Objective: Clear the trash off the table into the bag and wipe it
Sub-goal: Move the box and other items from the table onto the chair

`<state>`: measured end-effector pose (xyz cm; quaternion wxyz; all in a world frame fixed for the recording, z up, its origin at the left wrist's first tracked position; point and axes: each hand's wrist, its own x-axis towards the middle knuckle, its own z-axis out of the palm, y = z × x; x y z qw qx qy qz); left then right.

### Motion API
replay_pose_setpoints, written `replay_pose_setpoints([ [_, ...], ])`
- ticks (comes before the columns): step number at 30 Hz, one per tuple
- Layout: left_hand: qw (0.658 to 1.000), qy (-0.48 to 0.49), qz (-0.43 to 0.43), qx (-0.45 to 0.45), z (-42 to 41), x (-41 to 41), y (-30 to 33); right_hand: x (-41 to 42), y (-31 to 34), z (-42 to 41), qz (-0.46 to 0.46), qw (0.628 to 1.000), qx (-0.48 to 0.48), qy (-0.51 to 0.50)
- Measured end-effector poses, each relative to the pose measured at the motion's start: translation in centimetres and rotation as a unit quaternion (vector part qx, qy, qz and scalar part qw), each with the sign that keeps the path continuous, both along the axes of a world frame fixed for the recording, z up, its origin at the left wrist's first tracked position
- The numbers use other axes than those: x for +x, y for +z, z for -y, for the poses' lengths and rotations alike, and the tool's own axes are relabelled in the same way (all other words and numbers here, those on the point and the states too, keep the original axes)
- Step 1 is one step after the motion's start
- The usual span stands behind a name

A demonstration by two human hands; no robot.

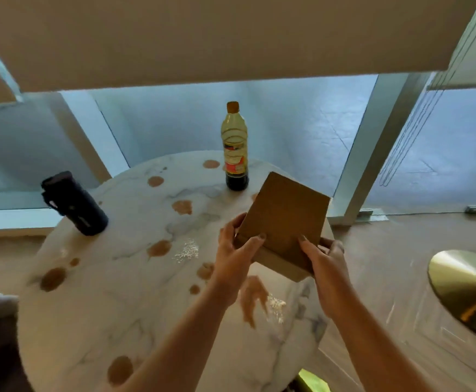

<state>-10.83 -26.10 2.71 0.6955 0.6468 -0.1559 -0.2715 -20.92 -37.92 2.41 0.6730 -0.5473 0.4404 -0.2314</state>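
A flat brown paper bag (283,219) is held above the right side of the round white marble table (123,301). My left hand (235,250) grips its lower left edge, thumb on the near face. My right hand (326,260) grips its lower right edge, fingers on the near face. Brown liquid stains (182,207) dot the tabletop. Two small heaps of pale crumbs lie on it, one heap (188,249) mid-table and another heap (278,304) near the right edge. A plastic bottle (234,147) with dark liquid at its bottom stands at the far side.
A dark insulated flask (74,203) stands at the table's left edge. A glass wall runs behind the table under a lowered blind. A round brass base (466,284) sits on the wooden floor to the right. Something grey shows at the lower left corner.
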Motion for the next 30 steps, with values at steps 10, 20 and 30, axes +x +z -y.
replay_pose_setpoints([
  [10,0.988,0.154,-0.004,0.005,-19.3,-1.1,7.7,4.7,4.2,-11.4,0.08,0.971,0.062,0.217],
  [20,0.962,0.27,-0.034,0.02,-43.7,-1.3,9.1,9.1,5.3,-29.7,0.08,0.837,0.208,0.5],
  [30,0.918,0.371,-0.128,0.053,-61.6,0.9,2.8,14.0,1.0,-49.8,-0.017,0.832,0.286,0.475],
])
